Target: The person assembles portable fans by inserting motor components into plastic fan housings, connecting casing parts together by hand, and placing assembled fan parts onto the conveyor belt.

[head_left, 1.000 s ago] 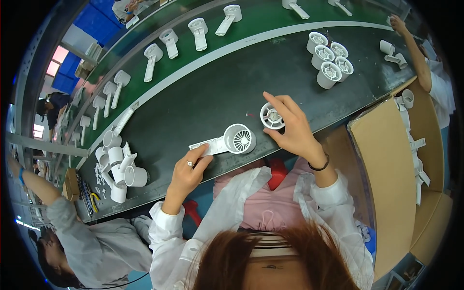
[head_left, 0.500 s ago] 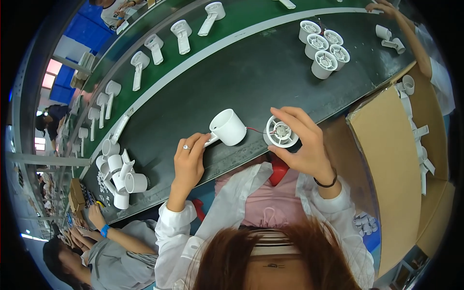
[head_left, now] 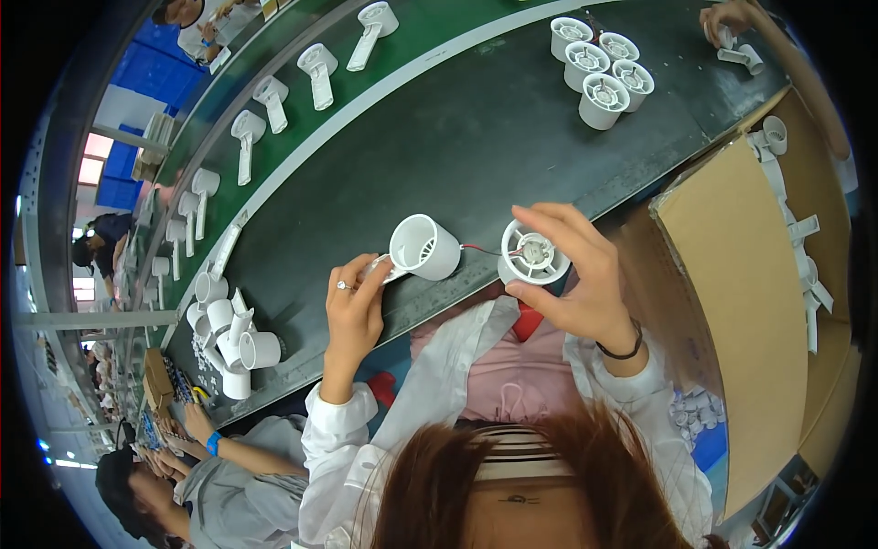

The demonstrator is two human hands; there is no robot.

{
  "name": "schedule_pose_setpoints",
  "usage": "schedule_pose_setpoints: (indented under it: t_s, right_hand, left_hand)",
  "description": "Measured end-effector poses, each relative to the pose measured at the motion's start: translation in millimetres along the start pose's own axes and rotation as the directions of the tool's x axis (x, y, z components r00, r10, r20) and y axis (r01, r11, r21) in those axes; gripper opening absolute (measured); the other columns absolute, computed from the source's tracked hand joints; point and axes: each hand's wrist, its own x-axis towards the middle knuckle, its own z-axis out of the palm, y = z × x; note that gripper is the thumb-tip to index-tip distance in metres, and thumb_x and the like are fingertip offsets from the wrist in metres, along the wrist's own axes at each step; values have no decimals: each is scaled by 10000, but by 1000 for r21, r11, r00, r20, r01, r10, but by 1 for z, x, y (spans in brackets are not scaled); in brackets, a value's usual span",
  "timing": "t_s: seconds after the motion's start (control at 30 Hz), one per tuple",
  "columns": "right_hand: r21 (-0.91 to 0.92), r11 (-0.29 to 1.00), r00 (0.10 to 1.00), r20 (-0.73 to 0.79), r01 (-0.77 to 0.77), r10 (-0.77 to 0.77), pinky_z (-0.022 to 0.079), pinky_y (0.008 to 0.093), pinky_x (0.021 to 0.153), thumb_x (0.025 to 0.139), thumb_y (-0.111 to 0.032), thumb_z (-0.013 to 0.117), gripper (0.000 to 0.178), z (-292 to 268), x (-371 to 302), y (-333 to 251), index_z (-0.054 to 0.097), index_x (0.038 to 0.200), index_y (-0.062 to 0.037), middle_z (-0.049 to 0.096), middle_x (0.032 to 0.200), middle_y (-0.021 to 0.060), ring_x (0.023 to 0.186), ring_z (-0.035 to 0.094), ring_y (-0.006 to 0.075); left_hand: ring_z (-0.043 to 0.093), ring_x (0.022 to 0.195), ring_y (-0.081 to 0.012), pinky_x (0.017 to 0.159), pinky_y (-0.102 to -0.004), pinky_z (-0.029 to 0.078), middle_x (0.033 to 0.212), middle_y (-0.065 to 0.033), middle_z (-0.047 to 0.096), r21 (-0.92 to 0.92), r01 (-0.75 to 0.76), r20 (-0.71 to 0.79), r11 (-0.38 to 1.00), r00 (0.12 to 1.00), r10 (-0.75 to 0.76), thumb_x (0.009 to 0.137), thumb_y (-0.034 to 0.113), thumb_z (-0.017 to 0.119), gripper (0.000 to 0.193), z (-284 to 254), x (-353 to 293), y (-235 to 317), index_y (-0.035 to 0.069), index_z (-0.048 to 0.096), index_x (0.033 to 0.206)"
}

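Note:
My left hand (head_left: 355, 297) pinches the short handle of a white plastic cup-shaped housing (head_left: 437, 254). The housing is tilted, and vent slots show inside its open mouth. My right hand (head_left: 581, 274) grips a round white fan unit (head_left: 529, 253) by its rim, thumb below and fingers above. A spoked frame with a small motor at its middle shows on the unit. Thin red and dark wires (head_left: 479, 248) run across the gap between housing and fan unit. Both parts are held just above the near edge of the dark work table (head_left: 430, 156).
Several white fan units (head_left: 604, 96) stand grouped at the far right. Handled housings (head_left: 240, 339) are piled at the left. More lie along the green conveyor (head_left: 291, 137). An open carton (head_left: 732, 302) with white parts is at my right. Co-workers sit nearby; one's hand (head_left: 727, 20) touches parts.
The housing in my left hand has turned, so its open mouth and inner slots now show. At the far right, a co-worker's hand has come onto a white part.

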Motion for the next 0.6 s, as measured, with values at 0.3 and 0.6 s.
schedule_pose_setpoints:
  t_s: [0.3, 0.6]
  right_hand:
    - [-3, 1000, 1000, 29, 9, -9, 493, 321, 818, 591, -71, 808, 635, 6, 0, -3, 611, 1192, -13, 602, 1091, 156, 941, 618, 265]
    - [11, 1000, 999, 16, 28, -28, 495, 319, 806, 589, -67, 804, 637, 2, -2, -2, 610, 1192, 1, 604, 1095, 169, 936, 625, 254]
  left_hand:
    - [545, 772, -252, 664, -336, 468, 1083, -120, 609, 83, -34, -14, 996, 999, 35, 689, 22, 718, 382, 2, 1, 8, 58, 670, 1067]
    - [572, 911, -301, 799, -393, 446, 1138, -122, 608, 124, -33, -129, 992, 990, 49, 612, 265, 834, 679, 8, 29, 37, 54, 584, 1207]
